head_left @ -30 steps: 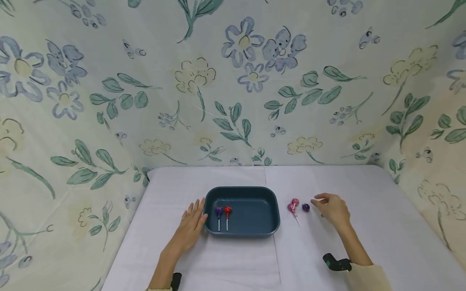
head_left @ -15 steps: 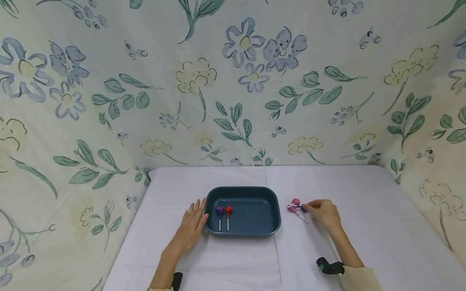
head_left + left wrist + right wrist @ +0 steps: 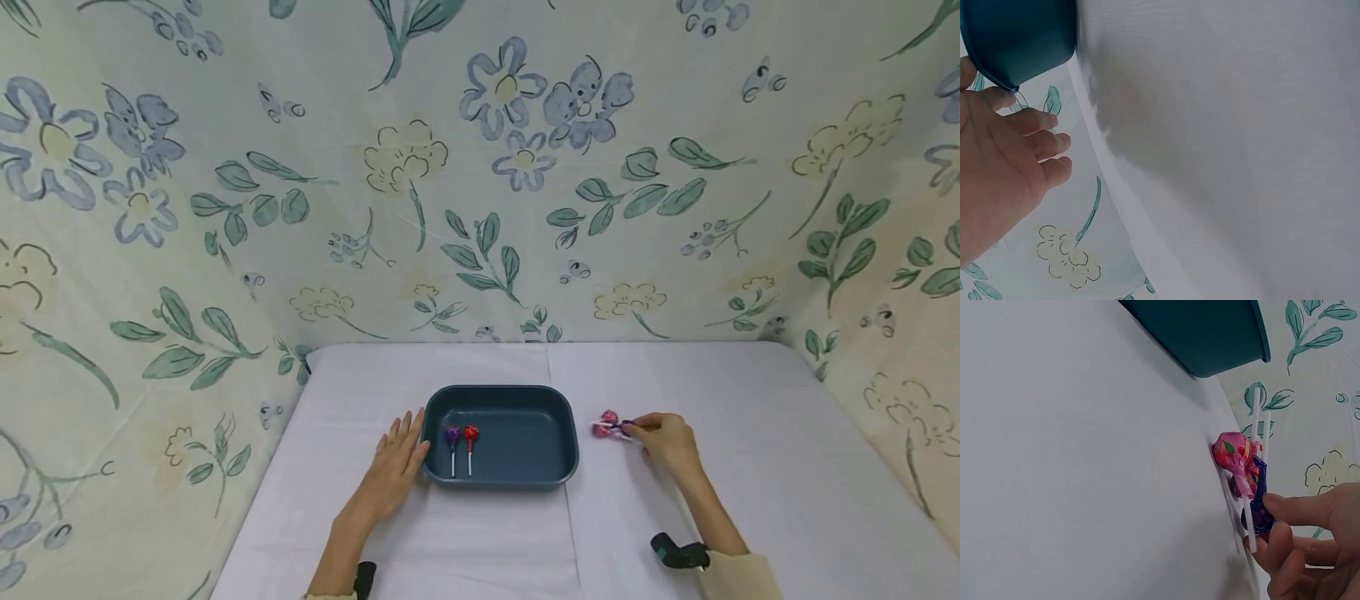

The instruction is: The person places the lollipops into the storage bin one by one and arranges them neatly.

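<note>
Dark-blue tray [image 3: 498, 484], head view, holds one purple lollipop [image 3: 452, 435] and one red lollipop [image 3: 471, 432]. Left-wrist view: left hand [image 3: 1004, 150], fingers extended, touches the tray. Right-wrist view: right hand [image 3: 1319, 551] finger-pinches a second purple lollipop [image 3: 1258, 519] beside two pink lollipops [image 3: 1230, 447] on the table [image 3: 1085, 456].

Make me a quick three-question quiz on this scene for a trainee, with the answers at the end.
1. How many lollipops lie in the tray?
2. True or false: the left hand is holding a lollipop.
3. The lollipop pinched by the right hand has a wrapper that is mainly: A) green, B) yellow, C) purple.

Key:
1. Two.
2. False; it touches the tray's rim.
3. C.
</note>
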### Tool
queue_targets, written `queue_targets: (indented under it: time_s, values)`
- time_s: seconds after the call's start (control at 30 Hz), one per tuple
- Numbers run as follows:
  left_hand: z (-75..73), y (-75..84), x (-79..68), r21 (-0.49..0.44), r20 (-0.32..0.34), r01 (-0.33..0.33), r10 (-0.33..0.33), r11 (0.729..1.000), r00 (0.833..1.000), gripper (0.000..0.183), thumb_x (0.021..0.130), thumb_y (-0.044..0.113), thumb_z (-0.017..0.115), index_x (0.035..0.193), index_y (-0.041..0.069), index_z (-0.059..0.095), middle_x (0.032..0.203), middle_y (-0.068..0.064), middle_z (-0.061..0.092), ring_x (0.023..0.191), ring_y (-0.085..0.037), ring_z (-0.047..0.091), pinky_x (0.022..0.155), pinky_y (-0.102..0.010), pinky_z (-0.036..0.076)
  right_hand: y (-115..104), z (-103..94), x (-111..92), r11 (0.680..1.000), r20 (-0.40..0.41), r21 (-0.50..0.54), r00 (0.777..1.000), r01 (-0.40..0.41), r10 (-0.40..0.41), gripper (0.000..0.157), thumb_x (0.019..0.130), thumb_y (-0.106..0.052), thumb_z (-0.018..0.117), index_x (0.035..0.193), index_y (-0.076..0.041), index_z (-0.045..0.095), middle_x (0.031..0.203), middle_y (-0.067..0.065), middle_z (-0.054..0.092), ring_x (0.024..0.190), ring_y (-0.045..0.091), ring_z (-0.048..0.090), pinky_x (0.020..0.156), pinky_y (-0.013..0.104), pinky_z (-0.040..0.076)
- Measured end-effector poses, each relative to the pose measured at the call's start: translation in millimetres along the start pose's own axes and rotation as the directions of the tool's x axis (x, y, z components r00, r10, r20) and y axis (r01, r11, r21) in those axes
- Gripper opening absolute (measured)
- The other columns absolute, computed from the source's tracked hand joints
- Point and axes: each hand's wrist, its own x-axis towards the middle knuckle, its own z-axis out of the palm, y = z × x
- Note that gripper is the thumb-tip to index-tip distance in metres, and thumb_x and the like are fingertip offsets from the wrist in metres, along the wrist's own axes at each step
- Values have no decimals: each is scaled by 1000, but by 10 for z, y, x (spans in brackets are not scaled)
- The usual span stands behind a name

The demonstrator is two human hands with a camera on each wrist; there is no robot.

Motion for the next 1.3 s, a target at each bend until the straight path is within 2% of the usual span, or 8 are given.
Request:
queue_targets:
  time_s: [0.2,0.4,0.6,0.73,0.93,1.03,1.13,1.3]
  values:
    - [1,-7,-2,3,1,3,-3,1000,1000,62,113,43,34,167,18,17,171,-21,21,160,-45,14,128,-66,12,-54,-22,15,996,-73,41,995,75,-72,34,95,-21,77,114,7,73,101,25,75,56,13,61,49,23,44]
    - [-7,-14,-7,9,-6,-1,1,1000,1000,62,113,42,34,167,17,18,171,-21,22,160,-46,15,128,-67,13,-356,-10,22,979,-91,86,980,182,-175,36,96,-28,76,122,-3,72,117,23,73,59,16,57,46,24,39]
    - [6,-22,10,1,4,3,-3,1000,1000,62,113,44,34,167,17,18,172,-18,21,161,-43,14,128,-65,13,-740,146,8,946,-1,172,961,274,-278,32,93,-21,79,121,-7,74,86,19,70,49,14,47,42,24,38]
    - [13,-30,28,-3,15,1,-1,1000,1000,63,113,46,33,167,20,17,173,-16,19,161,-42,13,129,-64,12,-988,364,4,915,72,157,920,372,-386,28,91,-17,81,118,-8,75,74,9,66,49,12,46,42,22,36]
    - [11,-38,39,-1,8,3,-3,1000,1000,62,113,46,33,167,20,17,173,-16,20,161,-42,13,129,-65,12,-1291,785,-22,847,237,113,814,520,-531,23,89,-12,82,111,-6,78,71,7,63,48,6,45,44,20,36]
    - [5,-38,37,-2,7,4,-4,1000,1000,62,113,46,32,167,20,17,173,-16,19,161,-42,13,129,-65,12,-1394,987,-47,828,299,72,780,556,-550,21,87,-11,83,107,-6,79,82,6,72,49,6,49,47,21,41]
    - [-2,-37,30,-6,-3,-9,9,1000,1000,61,113,44,33,167,19,18,172,-18,21,160,-44,14,128,-66,13,-1456,1154,-67,807,317,7,765,590,-561,18,85,-10,85,101,-5,80,94,7,79,62,12,62,59,27,53]
    - [-9,-43,13,-12,-13,-19,19,1000,1000,61,113,41,35,167,17,20,171,-21,22,159,-46,16,128,-67,13,-1479,1324,-85,807,332,-55,773,588,-540,15,81,-9,88,94,-8,80,96,6,80,94,23,74,82,44,61]
